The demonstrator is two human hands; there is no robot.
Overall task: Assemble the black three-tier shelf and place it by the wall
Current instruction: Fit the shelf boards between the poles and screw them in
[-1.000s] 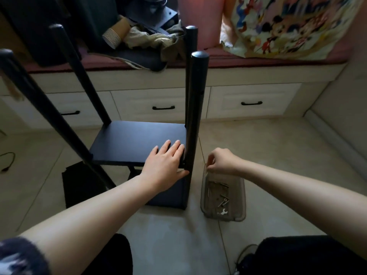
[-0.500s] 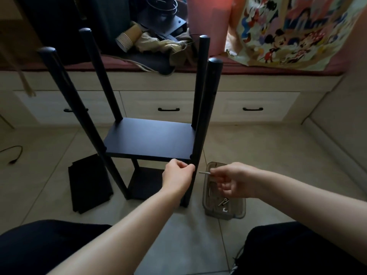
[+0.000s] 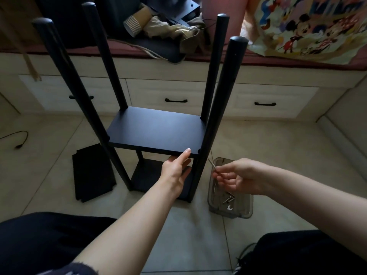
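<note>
Right hand pinches a slim metal bolt between thumb and fingertips, its free end angled up and to the left, aimed at the near right post and just short of it. That is the working grip. Just left of it the left hand is spread, thumb lying along the front edge of the middle board, the fingers tucked beneath it, propping it level against the post.

The step in hand looks like fixing this board's near right corner. Done well, I'd say: keep the board pressed flush to the post so the holes line up, bring the bolt square to the post rather than tilted, and start the thread by fingertips alone. If it binds, back off and re-seat; forcing a crooked start could strip it. Whether the hole faces the bolt I cannot tell from here.

Directly below the grip sits the clear parts tray on the floor, with a few more fasteners and a small tool in it, handy for tightening. Further left, beyond the supporting hand, the bottom board is already between the posts, and a loose black panel lies flat on the tiles, probably the third tier. The shelf stands in front of the drawer bench, not yet by a wall.
</note>
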